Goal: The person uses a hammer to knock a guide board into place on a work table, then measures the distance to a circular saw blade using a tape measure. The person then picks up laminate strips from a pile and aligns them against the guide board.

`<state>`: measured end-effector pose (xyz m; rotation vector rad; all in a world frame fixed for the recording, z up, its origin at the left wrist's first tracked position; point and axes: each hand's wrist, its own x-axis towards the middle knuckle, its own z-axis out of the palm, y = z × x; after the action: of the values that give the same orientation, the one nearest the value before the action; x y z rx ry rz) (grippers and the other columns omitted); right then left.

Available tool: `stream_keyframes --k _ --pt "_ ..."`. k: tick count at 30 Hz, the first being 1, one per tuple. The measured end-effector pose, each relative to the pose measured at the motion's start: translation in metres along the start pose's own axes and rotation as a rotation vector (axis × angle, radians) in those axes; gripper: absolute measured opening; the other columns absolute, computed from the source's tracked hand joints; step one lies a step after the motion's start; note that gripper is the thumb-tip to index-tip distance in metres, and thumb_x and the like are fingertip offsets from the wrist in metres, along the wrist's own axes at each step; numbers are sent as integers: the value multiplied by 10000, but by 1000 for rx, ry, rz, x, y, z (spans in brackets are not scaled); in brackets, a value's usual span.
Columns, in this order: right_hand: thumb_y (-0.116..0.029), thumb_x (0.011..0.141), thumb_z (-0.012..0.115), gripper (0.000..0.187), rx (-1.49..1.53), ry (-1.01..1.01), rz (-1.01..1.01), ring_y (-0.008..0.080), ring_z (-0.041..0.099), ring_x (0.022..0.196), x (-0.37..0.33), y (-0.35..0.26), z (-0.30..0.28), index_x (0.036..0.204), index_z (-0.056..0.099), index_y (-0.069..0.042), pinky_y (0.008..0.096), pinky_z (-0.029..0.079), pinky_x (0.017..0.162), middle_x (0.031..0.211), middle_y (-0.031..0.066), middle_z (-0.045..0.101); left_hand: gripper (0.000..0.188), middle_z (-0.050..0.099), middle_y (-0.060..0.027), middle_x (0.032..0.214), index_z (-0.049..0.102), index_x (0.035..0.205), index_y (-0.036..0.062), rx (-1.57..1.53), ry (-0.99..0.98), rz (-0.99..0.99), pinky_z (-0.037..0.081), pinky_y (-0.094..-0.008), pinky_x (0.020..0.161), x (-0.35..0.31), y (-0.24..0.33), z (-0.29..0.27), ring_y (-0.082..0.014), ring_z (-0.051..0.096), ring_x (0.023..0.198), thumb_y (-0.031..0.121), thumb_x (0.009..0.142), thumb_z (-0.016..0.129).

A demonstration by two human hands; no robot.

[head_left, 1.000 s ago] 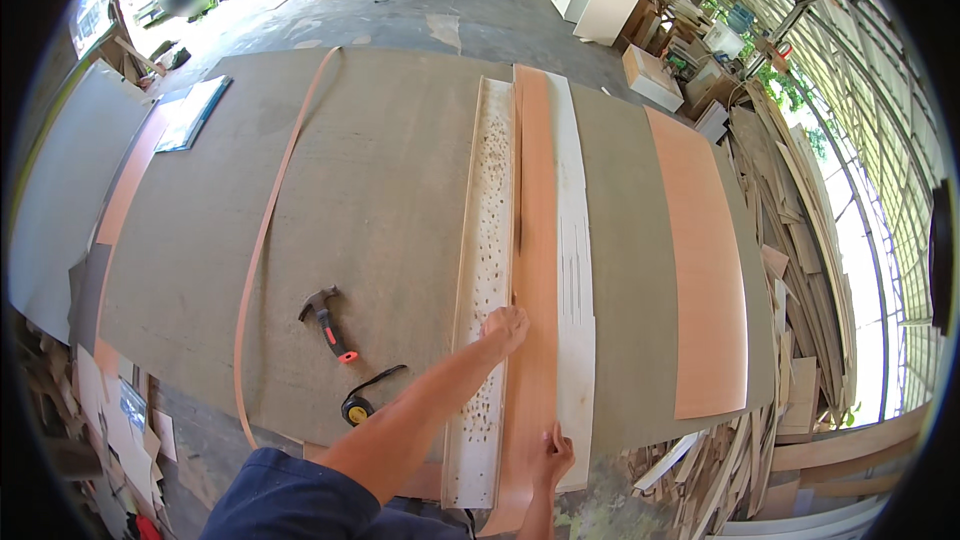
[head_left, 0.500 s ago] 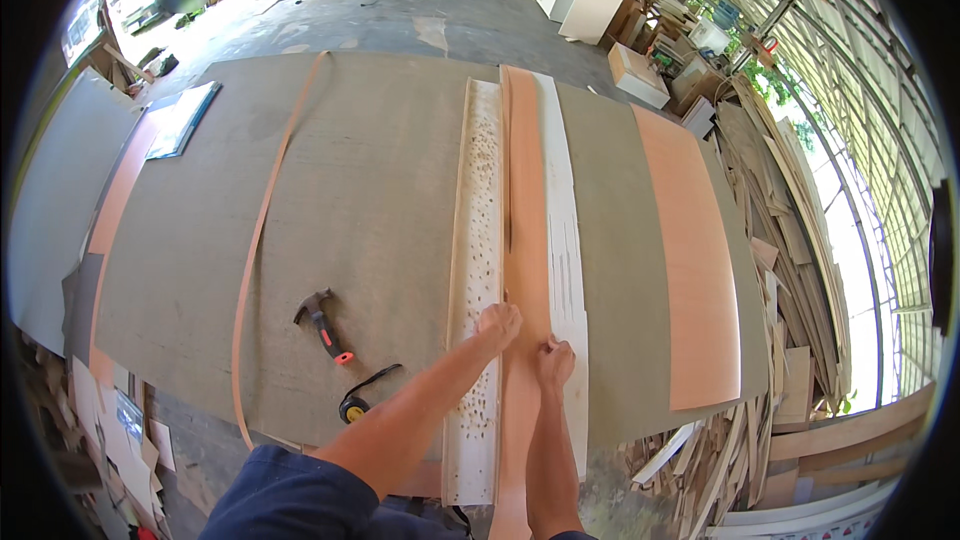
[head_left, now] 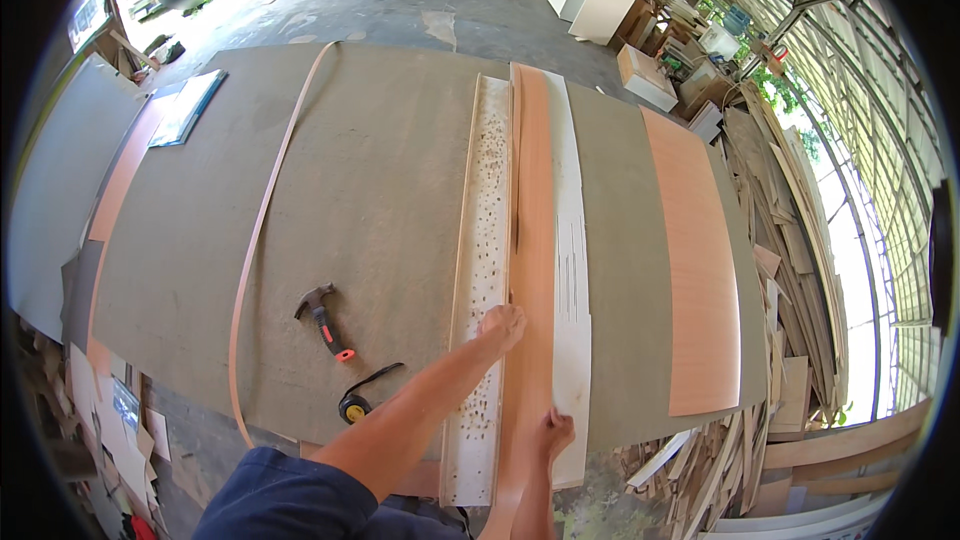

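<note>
A long orange-brown wood-grain strip (head_left: 535,190) runs lengthwise over the work surface, between a speckled white board (head_left: 488,190) with raised edges and a white strip (head_left: 572,240) with dark slits. My left hand (head_left: 503,325) is closed at the wood-grain strip's left edge, beside the speckled board. A small dark tip pokes out above its fingers; the rest of that item is hidden. Nearer to me, my right hand (head_left: 557,430) has its fingers pinched at the strip's right edge.
A claw hammer (head_left: 325,325) and a tape measure (head_left: 354,407) lie left of my left arm on the large grey-brown sheet (head_left: 380,160). A narrow orange band (head_left: 262,210) crosses the sheet farther left. Another wood-grain panel (head_left: 700,270) lies right. Wood offcuts (head_left: 790,240) are heaped beyond it.
My right hand has slid toward me along the strip's right edge. My left hand stays at nearly the same place. The view has shifted slightly.
</note>
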<state>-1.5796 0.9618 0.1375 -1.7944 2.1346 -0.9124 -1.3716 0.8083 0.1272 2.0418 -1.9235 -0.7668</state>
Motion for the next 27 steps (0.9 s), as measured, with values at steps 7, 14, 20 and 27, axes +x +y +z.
stream_keyframes --k 7,14,20,27 --pt "-122 804 586 188 -206 -10 -281 403 574 647 108 -39 70 706 629 33 468 443 588 684 239 578 185 703 -127 813 715 811 31 220 -16 79 555 -445 382 0 11 0 -299 696 694 104 823 545" --pt "-128 828 581 118 -32 -253 -110 388 572 668 75 -24 37 849 666 -48 454 469 618 730 210 585 259 702 -145 822 701 769 20 -43 85 -4 554 -490 408 1 -3 3 -339 690 694 153 835 489" --pt "-114 823 662 137 70 -73 -12 289 570 588 -25 24 -26 866 687 14 378 443 535 670 169 564 292 695 -182 811 698 775 5 -15 -6 -42 550 -505 409 -2 7 -4 -351 688 682 172 841 468" --pt "-42 813 601 159 -55 -90 54 314 567 648 37 -28 12 668 592 22 400 451 595 708 167 548 217 697 -169 793 708 803 1 61 -28 8 552 -475 389 -1 8 -1 -329 694 679 103 820 518"
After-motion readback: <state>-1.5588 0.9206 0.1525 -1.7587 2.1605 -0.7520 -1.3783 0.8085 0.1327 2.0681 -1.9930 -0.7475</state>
